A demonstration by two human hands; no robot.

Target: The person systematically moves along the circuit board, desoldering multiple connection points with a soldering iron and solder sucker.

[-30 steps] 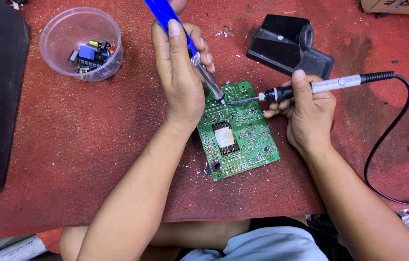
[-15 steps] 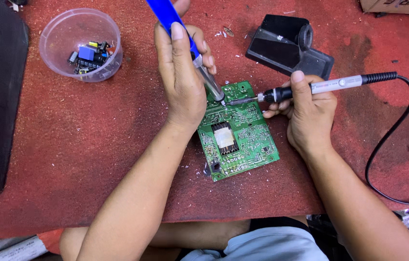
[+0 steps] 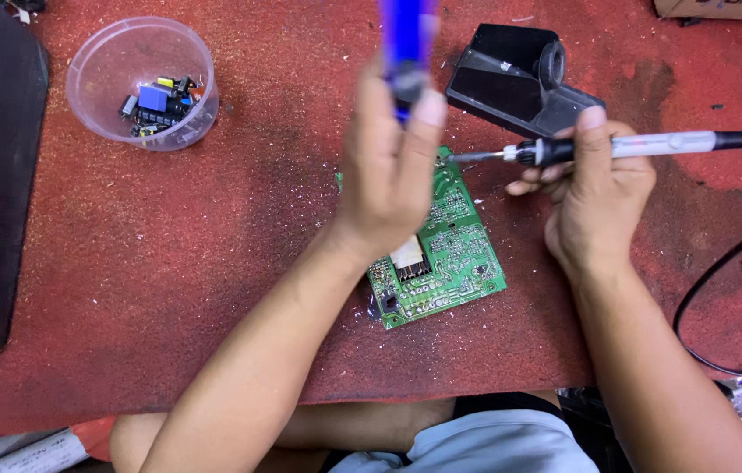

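L grip (image 3: 393, 171) closed on blue desoldering pump (image 3: 406, 39), held above circuit board (image 3: 445, 254) | R grip (image 3: 594, 188) closed on soldering iron (image 3: 643, 145); tip over board's far edge | board near worktop (image 3: 213, 289) centre

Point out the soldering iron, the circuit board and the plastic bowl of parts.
soldering iron (image 3: 651, 144), head view, on its pale handle beside the right hand's fingers.
circuit board (image 3: 459, 254), head view, on the bare green face right of the left hand.
plastic bowl (image 3: 104, 74), head view, on its clear inner wall.
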